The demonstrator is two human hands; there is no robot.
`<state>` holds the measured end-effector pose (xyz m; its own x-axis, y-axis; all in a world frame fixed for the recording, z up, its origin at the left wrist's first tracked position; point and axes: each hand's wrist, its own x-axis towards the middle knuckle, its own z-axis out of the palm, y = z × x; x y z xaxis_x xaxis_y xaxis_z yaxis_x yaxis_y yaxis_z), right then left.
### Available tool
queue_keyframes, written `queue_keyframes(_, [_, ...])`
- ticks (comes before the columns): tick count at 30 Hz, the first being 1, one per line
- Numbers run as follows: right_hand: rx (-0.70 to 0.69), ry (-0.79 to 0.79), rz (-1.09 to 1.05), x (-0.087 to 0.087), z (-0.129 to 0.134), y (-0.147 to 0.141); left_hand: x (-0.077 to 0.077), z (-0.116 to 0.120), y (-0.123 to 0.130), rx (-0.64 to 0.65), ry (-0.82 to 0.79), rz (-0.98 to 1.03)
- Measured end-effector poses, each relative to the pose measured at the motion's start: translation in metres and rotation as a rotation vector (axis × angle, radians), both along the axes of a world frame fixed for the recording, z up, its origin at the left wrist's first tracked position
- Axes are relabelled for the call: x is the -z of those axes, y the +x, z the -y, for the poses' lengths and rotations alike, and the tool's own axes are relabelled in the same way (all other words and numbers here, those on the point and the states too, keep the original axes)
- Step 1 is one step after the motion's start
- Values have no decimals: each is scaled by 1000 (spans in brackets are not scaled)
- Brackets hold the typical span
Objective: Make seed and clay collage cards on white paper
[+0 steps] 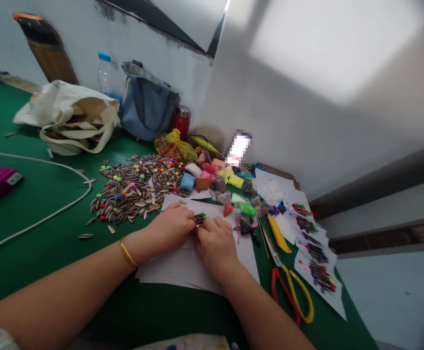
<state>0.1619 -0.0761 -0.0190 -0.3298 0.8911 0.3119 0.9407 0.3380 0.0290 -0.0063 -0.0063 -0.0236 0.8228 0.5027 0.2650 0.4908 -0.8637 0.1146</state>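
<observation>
My left hand (177, 222) and my right hand (216, 244) meet over white paper (161, 267), fingers closed around a small cluster of sunflower seeds (199, 218) with green bits on it. Most of the cluster is hidden by my fingers. A gold bracelet (127, 252) circles my left wrist. Left of the paper spreads a heap of striped sunflower seeds (135, 187) dotted with small coloured balls. Beyond the paper lie packets of coloured modelling clay, among them a blue one (187, 182) and a bright green one (247, 209).
Right of the paper lie scissors (288, 279) with red and yellow handles and a yellow cutter (279, 235). Finished-looking seed figures (321, 277) rest on papers along the right edge. Bags (148, 104), a bottle (108, 78) and a lit phone (238, 148) stand at the wall. A white cable (60, 206) crosses the left.
</observation>
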Motion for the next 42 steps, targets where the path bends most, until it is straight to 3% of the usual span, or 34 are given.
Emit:
queue_keyframes(18, [1, 0, -23, -2, 0, 1, -5, 1, 1, 12, 12, -15])
queue_keyframes(23, [-10, 1, -49, -4, 1, 3, -9, -2, -2, 40, -50, 12])
queue_keyframes(32, [-38, -20, -289, -5, -4, 11, -20, -9, -9, 13, -270, 161])
queue_keyframes(37, [-26, -23, -448, -11, -4, 14, -29, -8, -13, -15, -329, 215])
queue_keyframes(42, [-28, -15, -535, -13, -2, 13, -29, -6, -10, -43, -332, 178])
